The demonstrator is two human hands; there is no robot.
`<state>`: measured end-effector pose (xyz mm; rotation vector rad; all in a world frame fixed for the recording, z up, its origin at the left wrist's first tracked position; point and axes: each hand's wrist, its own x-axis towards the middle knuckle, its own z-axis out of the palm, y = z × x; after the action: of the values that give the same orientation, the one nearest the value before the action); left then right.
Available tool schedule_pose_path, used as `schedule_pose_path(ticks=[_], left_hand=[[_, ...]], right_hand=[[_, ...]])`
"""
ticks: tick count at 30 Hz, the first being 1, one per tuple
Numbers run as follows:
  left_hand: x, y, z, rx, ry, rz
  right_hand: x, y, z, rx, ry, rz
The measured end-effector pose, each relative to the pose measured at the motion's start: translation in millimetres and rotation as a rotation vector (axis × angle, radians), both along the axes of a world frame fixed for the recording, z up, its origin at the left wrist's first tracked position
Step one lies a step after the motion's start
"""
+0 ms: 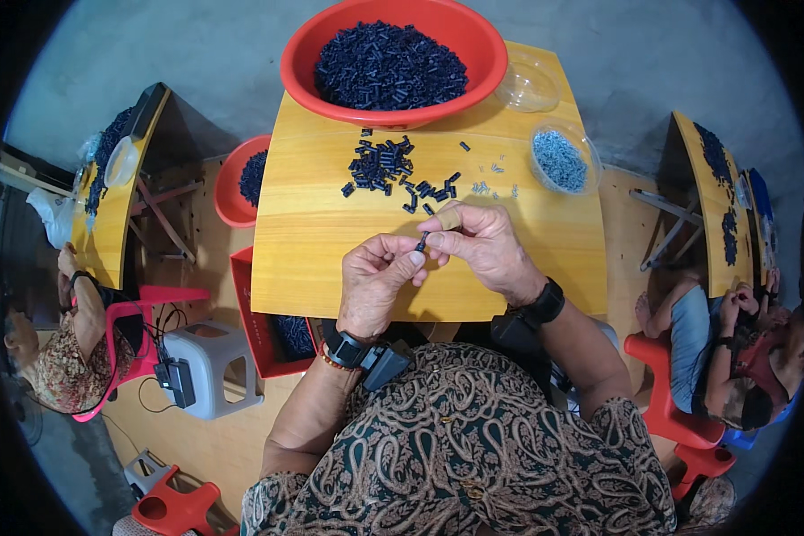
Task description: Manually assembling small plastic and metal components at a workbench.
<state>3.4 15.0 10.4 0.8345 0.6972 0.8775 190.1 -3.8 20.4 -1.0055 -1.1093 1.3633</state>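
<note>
My left hand [375, 279] pinches a small black cylindrical part [422, 241] between thumb and fingertips, above the table's near edge. My right hand [487, 252], with tan tape round a finger, is closed against the upper end of that part. Whether its fingertips also hold a tiny piece is too small to tell. Just beyond the hands lies a loose pile of similar black parts [381, 164] on the yellow table [313, 259]. A few tiny pale pins [482, 188] are scattered to the right, near a clear tub of bluish-grey pins [559, 161].
A large red basin [500, 67] heaped with black parts stands at the table's far side, beside a clear empty-looking bowl [529, 85]. Left of the table are a red bowl [226, 188], a red crate [244, 295] and a grey stool [201, 366]. People sit at tables on both sides.
</note>
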Motion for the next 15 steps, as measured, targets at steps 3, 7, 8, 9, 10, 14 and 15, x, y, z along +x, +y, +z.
schedule_pose_path(ticks=[3,7,8,9,10,14,15], left_hand=[[-0.2,-0.4,1.9,-0.007,0.002,-0.01],[0.3,-2.3,1.8,-0.006,0.032,-0.007],[0.8,-3.1,1.6,0.001,0.023,-0.004],[1.4,-3.6,1.3,0.008,0.013,-0.002],[2.1,-4.2,0.5,0.008,0.013,-0.003],[2.9,-4.9,-0.1,0.059,0.048,0.012],[2.7,-4.9,0.8,0.074,0.061,0.012]], right_hand=[[1.1,-0.6,1.0,0.036,-0.036,-0.002],[0.4,-2.2,5.5,0.106,-0.135,-0.033],[0.2,-2.5,5.9,0.105,-0.134,-0.033],[0.0,-2.6,6.1,0.148,-0.185,-0.035],[-0.2,-3.2,6.3,0.191,-0.236,-0.038],[0.3,-1.4,9.3,0.203,-0.241,-0.03],[0.8,-0.9,9.9,0.2,-0.243,-0.019]])
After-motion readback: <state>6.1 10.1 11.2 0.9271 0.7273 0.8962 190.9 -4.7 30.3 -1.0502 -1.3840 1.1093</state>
